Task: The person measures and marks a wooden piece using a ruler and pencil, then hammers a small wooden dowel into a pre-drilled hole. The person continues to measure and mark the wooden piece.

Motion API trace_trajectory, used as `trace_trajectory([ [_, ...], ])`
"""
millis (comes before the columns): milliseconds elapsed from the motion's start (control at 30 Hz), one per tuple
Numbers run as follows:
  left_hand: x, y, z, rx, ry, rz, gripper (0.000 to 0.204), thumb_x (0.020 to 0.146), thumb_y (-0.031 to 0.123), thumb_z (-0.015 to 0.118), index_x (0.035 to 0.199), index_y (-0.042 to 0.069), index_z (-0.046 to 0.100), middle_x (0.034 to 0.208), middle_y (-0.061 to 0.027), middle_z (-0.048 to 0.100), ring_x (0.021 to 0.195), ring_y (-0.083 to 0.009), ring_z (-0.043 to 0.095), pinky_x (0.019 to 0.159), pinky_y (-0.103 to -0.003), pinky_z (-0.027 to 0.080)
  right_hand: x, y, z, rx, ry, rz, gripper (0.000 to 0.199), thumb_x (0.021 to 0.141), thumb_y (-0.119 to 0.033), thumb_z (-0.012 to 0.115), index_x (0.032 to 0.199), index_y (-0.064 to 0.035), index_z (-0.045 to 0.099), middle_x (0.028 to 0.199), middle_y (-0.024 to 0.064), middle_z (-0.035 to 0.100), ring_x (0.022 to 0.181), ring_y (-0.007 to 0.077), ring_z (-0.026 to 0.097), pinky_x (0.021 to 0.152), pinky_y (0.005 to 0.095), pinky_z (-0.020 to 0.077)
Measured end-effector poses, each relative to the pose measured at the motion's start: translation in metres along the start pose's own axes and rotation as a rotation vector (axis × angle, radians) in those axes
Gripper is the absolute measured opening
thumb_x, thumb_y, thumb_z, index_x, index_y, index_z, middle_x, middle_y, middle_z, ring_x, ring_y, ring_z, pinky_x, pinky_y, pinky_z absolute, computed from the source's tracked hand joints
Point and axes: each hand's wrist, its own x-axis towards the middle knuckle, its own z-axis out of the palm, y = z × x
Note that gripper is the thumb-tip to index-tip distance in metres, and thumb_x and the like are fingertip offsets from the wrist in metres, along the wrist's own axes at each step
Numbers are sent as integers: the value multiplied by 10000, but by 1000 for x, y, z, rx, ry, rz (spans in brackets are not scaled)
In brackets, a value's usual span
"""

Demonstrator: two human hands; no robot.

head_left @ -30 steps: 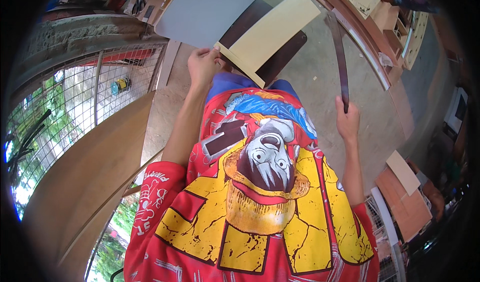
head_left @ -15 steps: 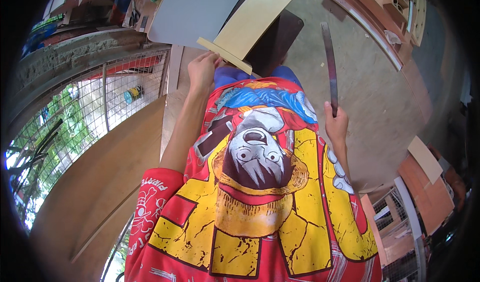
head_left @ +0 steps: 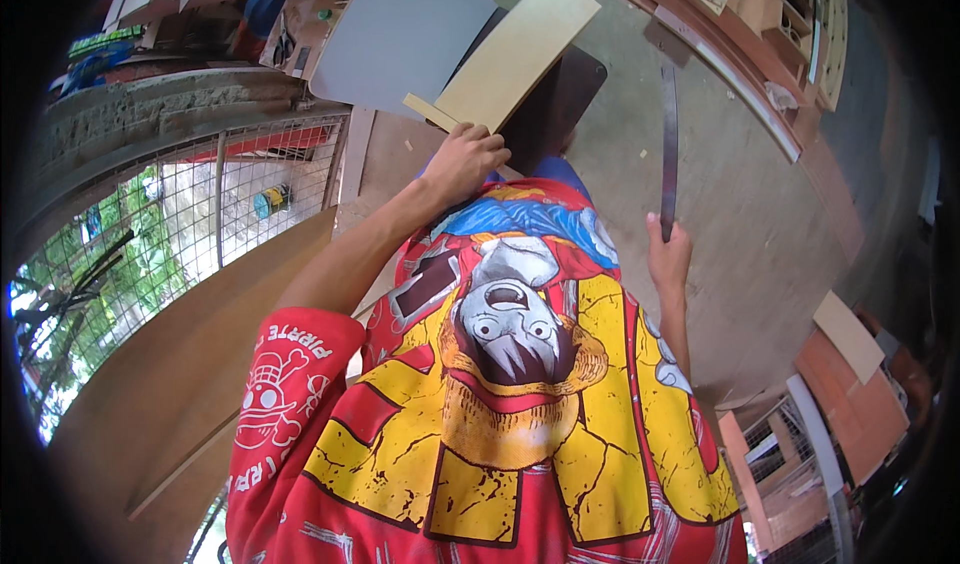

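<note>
A pale wooden board slants away from me on a dark flat panel. Across its near end runs a narrow wooden strip, partly covered by my left hand. The fingers of that hand are bent over the strip near its middle and grip it. Out to the right, my right hand is closed round the lower end of a long, thin, dark metal blade, which points away from me above the floor. I cannot tell what kind of tool the blade is.
A grey panel lies left of the board. Wire mesh fencing and a large curved brown sheet stand at my left. Stacked timber lines the far right, with wooden offcuts at the near right above the concrete floor.
My left hand has moved right along the wooden strip, from its left part to its middle, and now covers more of it. The blade in my right hand has become slightly more upright.
</note>
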Motion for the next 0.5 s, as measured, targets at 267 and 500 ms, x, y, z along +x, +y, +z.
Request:
trace_trajectory([
  [267, 11, 6, 6, -192, 43, 19, 191, 953, 236, 746, 1111, 154, 816, 1124, 1, 771, 1159, -249, 696, 1048, -459, 516, -26, 31, -11, -54, -90, 186, 453, 1101, -389, 743, 911, 20, 707, 685, 76, 586, 665, 163, 533, 635, 427, 447],
  [500, 33, 6, 4, -247, 102, 59, 126, 918, 238, 748, 1010, 152, 760, 1067, -9, 702, 1173, -231, 655, 975, -462, 492, -53, -23, -56, -219, -163, 183, 458, 1100, -377, 747, 869, 12, 675, 649, 31, 523, 645, 128, 485, 608, 403, 423],
])
